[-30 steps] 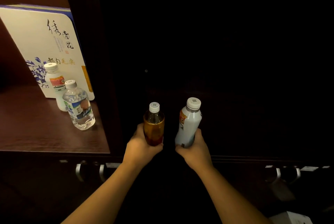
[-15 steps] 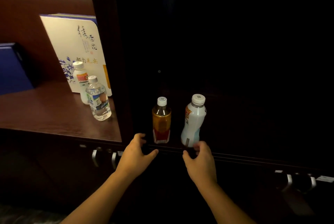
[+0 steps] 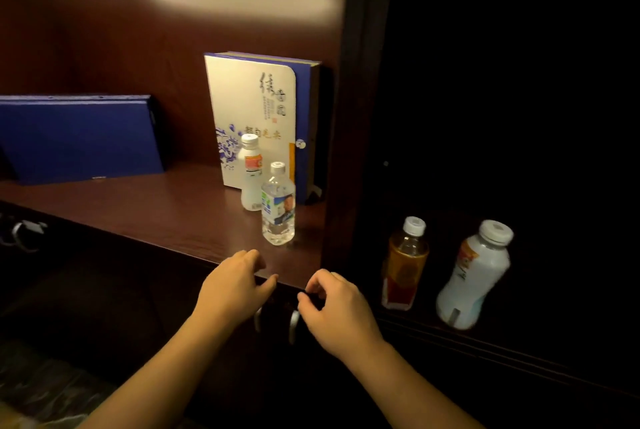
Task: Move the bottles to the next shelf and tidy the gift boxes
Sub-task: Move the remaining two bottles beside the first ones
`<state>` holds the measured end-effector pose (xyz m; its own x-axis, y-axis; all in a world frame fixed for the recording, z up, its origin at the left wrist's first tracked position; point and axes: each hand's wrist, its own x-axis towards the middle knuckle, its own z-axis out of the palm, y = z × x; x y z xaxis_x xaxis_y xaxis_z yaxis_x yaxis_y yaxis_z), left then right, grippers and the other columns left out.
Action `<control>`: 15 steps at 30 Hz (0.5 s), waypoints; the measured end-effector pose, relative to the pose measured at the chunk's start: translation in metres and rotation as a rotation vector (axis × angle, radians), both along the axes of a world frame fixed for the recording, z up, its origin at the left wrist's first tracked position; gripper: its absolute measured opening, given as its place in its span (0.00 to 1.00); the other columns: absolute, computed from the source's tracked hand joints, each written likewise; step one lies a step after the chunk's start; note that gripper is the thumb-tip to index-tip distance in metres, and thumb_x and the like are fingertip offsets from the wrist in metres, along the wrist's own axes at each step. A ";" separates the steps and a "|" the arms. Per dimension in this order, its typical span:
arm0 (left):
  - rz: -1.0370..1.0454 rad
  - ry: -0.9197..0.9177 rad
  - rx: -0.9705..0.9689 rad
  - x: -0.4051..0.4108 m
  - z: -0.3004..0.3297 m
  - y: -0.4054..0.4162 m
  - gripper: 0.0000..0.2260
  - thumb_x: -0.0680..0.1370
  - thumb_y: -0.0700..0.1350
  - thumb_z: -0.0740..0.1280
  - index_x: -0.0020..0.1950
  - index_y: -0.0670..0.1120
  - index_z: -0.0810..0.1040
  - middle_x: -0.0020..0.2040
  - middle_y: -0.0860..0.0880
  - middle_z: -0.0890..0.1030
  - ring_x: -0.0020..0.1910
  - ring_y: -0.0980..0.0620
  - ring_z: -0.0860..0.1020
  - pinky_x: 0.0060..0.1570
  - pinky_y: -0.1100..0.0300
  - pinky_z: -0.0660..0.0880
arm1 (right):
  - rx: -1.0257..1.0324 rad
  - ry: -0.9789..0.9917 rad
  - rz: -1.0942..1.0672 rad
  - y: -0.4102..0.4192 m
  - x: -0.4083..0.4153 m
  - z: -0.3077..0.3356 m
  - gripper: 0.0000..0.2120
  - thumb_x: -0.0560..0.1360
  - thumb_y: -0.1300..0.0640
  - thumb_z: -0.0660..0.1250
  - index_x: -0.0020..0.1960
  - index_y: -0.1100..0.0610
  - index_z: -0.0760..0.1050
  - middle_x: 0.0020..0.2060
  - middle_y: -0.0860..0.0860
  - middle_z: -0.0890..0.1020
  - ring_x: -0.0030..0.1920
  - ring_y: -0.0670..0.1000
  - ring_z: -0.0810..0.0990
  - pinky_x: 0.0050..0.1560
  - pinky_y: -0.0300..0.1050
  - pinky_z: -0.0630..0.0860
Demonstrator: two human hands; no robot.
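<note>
A clear water bottle (image 3: 278, 206) and a small white bottle (image 3: 250, 174) behind it stand on the lit left shelf (image 3: 156, 210). An amber tea bottle (image 3: 403, 265) and a white drink bottle (image 3: 476, 276) stand upright in the dark right compartment. A cream gift box (image 3: 252, 109) with blue flowers stands upright against the divider; a blue gift box (image 3: 79, 137) leans at the back left. My left hand (image 3: 235, 284) and my right hand (image 3: 337, 309) hover empty at the left shelf's front edge, below the water bottle, fingers loosely curled and apart.
A dark vertical divider (image 3: 349, 116) separates the two compartments. Metal cupboard handles (image 3: 292, 324) sit under the shelf edge beneath my hands, with more handles (image 3: 20, 232) at the far left. The right compartment is very dark.
Both hands let go of the amber and white bottles, which now stand in the right compartment. The hands and the view have shifted left toward the lit shelf.
</note>
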<state>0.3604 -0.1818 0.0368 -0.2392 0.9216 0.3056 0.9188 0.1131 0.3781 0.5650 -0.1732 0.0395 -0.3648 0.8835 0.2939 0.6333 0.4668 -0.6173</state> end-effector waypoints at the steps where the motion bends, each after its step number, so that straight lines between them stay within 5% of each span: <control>1: 0.006 0.022 -0.011 -0.016 -0.001 0.007 0.15 0.74 0.61 0.69 0.52 0.52 0.77 0.49 0.54 0.78 0.49 0.53 0.79 0.46 0.54 0.78 | 0.007 -0.009 0.003 0.006 -0.016 0.001 0.07 0.75 0.45 0.67 0.44 0.47 0.71 0.41 0.42 0.75 0.39 0.43 0.75 0.33 0.31 0.66; 8: -0.006 0.085 -0.071 -0.110 -0.011 0.070 0.18 0.74 0.63 0.67 0.55 0.52 0.77 0.52 0.53 0.77 0.53 0.50 0.77 0.48 0.52 0.77 | -0.064 -0.026 -0.154 0.063 -0.110 -0.003 0.09 0.73 0.44 0.68 0.45 0.48 0.72 0.41 0.44 0.75 0.39 0.44 0.75 0.36 0.37 0.68; 15: -0.036 0.153 -0.135 -0.163 -0.023 0.146 0.26 0.73 0.68 0.64 0.59 0.49 0.73 0.57 0.48 0.76 0.57 0.45 0.75 0.51 0.48 0.75 | -0.142 0.036 -0.441 0.115 -0.159 -0.013 0.22 0.71 0.47 0.73 0.59 0.52 0.68 0.55 0.51 0.77 0.55 0.54 0.78 0.48 0.46 0.74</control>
